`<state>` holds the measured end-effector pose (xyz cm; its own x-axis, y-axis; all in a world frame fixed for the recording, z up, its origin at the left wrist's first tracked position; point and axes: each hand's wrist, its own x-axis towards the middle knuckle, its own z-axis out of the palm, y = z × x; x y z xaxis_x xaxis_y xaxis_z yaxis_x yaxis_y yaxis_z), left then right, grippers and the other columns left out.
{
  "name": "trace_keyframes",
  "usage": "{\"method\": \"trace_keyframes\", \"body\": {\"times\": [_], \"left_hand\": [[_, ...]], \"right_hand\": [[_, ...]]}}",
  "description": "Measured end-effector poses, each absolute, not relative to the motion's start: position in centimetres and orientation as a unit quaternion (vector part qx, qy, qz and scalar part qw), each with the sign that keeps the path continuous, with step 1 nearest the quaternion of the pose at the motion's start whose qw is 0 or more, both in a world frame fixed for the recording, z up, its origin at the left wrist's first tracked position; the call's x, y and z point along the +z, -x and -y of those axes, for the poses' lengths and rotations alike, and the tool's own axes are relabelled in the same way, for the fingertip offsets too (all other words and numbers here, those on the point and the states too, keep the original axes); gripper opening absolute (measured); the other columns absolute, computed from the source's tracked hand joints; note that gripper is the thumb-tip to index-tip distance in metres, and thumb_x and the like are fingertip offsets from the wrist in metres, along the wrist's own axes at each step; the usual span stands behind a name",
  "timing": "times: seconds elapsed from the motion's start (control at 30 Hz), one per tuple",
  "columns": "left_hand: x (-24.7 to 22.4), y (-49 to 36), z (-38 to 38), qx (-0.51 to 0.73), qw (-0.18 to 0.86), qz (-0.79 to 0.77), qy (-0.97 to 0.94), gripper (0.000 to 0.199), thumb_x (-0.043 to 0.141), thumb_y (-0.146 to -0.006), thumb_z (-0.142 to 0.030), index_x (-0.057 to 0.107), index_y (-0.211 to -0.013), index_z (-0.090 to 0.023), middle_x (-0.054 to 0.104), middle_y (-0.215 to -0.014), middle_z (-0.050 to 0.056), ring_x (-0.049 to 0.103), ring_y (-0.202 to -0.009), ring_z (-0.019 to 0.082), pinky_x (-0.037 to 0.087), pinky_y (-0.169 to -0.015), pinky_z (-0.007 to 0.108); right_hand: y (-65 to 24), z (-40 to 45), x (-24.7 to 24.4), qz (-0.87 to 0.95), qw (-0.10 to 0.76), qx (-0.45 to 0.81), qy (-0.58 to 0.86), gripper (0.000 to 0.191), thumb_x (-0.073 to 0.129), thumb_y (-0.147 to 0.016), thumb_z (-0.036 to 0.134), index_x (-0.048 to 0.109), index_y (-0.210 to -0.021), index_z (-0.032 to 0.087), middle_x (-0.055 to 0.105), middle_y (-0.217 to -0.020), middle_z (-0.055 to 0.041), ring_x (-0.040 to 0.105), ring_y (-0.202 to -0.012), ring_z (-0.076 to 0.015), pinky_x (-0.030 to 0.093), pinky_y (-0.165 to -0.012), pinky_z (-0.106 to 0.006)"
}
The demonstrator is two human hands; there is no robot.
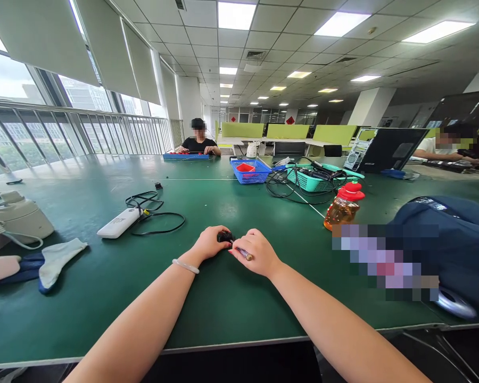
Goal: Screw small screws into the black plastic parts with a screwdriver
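Green tabletop below; left hand pinches black object, right hand curls round pen-like tool. Object small, details unclear; tool slim, brownish-ended.

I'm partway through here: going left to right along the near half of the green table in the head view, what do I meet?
White-and-blue cloth item → white box-shaped device → left hand → small black part → right hand → red-topped bottle → dark blue fabric bundle.
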<state>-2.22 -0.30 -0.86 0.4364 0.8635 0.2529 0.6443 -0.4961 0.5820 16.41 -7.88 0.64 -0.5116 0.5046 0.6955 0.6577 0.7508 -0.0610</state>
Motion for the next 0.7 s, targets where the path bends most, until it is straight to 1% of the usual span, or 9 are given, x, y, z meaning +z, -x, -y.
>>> {"method": "trace_keyframes", "body": {"times": [0.2, 0.3, 0.37, 0.47, 0.53, 0.7], "left_hand": [[-0.74, 2.2, 0.37, 0.262, 0.205, -0.464, -0.821, 0.034, 0.072, -0.068, -0.025, 0.069, -0.102, -0.024, 0.072, -0.105, 0.002, 0.065, -0.099, 0.022, 0.05, -0.091, 0.033], [-0.55, 2.16, 0.52, 0.26, 0.204, -0.463, -0.822, 0.034, 0.072, -0.068, -0.025, 0.069, -0.101, -0.025, 0.073, -0.104, 0.001, 0.065, -0.098, 0.022, 0.05, -0.092, 0.033], [-0.43, 2.13, 0.61, 0.26, 0.202, -0.461, -0.824, 0.033, 0.072, -0.068, -0.024, 0.069, -0.101, -0.025, 0.073, -0.103, 0.001, 0.065, -0.098, 0.022, 0.05, -0.092, 0.033], [-0.32, 2.12, 0.68, 0.259, 0.2, -0.458, -0.826, 0.032, 0.071, -0.069, -0.023, 0.069, -0.101, -0.024, 0.073, -0.103, 0.002, 0.066, -0.097, 0.022, 0.05, -0.091, 0.032], [-0.3, 2.12, 0.68, 0.259, 0.2, -0.458, -0.827, 0.032, 0.071, -0.069, -0.023, 0.069, -0.101, -0.024, 0.073, -0.103, 0.001, 0.066, -0.097, 0.022, 0.05, -0.091, 0.032], [-0.31, 2.11, 0.66, 0.257, 0.202, -0.462, -0.824, 0.034, 0.07, -0.069, -0.023, 0.068, -0.103, -0.024, 0.072, -0.105, 0.002, 0.065, -0.098, 0.022, 0.05, -0.092, 0.033]], "right_hand": [[-16.28, 7.96, 0.65, 0.88, 0.335, -0.095, 0.322, 0.022, 0.051, -0.092, 0.029, 0.056, -0.072, 0.021, 0.064, -0.064, 0.0017, 0.052, -0.059, -0.012, 0.034, -0.076, -0.03], [-16.23, 7.98, 0.59, 0.888, 0.316, -0.093, 0.32, 0.02, 0.054, -0.089, 0.028, 0.056, -0.07, 0.02, 0.064, -0.063, 0.0015, 0.052, -0.058, -0.0121, 0.034, -0.077, -0.031], [-16.21, 8.02, 0.59, 0.893, 0.304, -0.09, 0.319, 0.018, 0.058, -0.085, 0.03, 0.056, -0.07, 0.02, 0.064, -0.062, 0.0017, 0.052, -0.058, -0.0122, 0.034, -0.077, -0.032], [-16.15, 8.14, 0.71, 0.896, 0.303, -0.084, 0.314, 0.02, 0.061, -0.081, 0.036, 0.056, -0.07, 0.019, 0.062, -0.06, 0.0025, 0.052, -0.057, -0.012, 0.033, -0.076, -0.032], [-16.09, 8.21, 0.83, 0.892, 0.311, -0.088, 0.314, 0.021, 0.058, -0.083, 0.036, 0.057, -0.07, 0.019, 0.062, -0.06, 0.0024, 0.051, -0.057, -0.0117, 0.033, -0.076, -0.031], [-16.08, 8.3, 1.11, 0.88, 0.329, -0.123, 0.318, 0.025, 0.045, -0.09, 0.024, 0.056, -0.069, 0.019, 0.062, -0.061, 0.001, 0.049, -0.057, -0.0117, 0.033, -0.075, -0.031]]}}
